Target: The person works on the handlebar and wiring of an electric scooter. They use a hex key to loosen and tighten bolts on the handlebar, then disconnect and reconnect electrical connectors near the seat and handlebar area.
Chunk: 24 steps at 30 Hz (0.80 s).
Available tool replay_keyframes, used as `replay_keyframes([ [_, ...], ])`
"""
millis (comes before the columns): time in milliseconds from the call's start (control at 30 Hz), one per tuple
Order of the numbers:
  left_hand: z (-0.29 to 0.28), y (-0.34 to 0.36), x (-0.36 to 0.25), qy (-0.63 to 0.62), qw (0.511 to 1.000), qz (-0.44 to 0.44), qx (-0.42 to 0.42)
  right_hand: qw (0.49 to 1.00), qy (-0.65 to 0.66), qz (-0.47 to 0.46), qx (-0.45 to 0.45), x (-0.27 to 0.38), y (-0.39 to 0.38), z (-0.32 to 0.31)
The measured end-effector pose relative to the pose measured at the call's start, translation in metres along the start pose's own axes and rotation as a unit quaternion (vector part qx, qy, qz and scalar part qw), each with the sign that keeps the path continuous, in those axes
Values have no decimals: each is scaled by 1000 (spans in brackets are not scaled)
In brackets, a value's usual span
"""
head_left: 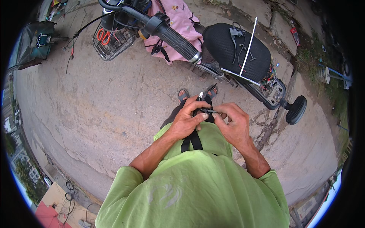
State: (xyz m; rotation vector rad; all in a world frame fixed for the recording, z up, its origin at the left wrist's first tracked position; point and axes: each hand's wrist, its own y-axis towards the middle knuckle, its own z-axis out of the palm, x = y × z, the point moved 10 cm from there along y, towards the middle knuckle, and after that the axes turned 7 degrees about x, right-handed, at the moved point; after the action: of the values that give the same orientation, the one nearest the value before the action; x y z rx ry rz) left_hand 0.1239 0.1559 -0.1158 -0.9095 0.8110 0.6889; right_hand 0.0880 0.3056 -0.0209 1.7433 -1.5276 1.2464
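Note:
My left hand (188,121) grips a small black part (206,110) with a silver end sticking up, held in front of my waist over the black straps. My right hand (234,123) is at the part's right side, thumb and forefinger closed on it. Both sandalled feet show beyond the hands. Just ahead stands a two-wheeled vehicle with a black handlebar grip (171,36), a black mesh seat (220,43) with a white rod (249,45) and loose cabled pieces on it, and exposed wiring at its right end.
A pink bag (175,17) lies beside the grip, near a wire basket (112,49) holding orange scissors (103,35). A black pad (296,110) juts out at the right. A dark covered object (28,53) stands far left, a white reel (324,75) far right. The concrete ground (83,110) is cracked.

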Motion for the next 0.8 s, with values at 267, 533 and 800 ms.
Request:
replay_keyframes([
  [267,-1,1,-10,59,998,-18,-5,998,-26,-24,50,-3,4,5],
  [533,-12,0,-15,147,988,10,-35,996,4,19,92,-13,7,11],
  [800,-12,2,-27,187,981,22,-45,990,-92,-29,103,-4,13,16],
])
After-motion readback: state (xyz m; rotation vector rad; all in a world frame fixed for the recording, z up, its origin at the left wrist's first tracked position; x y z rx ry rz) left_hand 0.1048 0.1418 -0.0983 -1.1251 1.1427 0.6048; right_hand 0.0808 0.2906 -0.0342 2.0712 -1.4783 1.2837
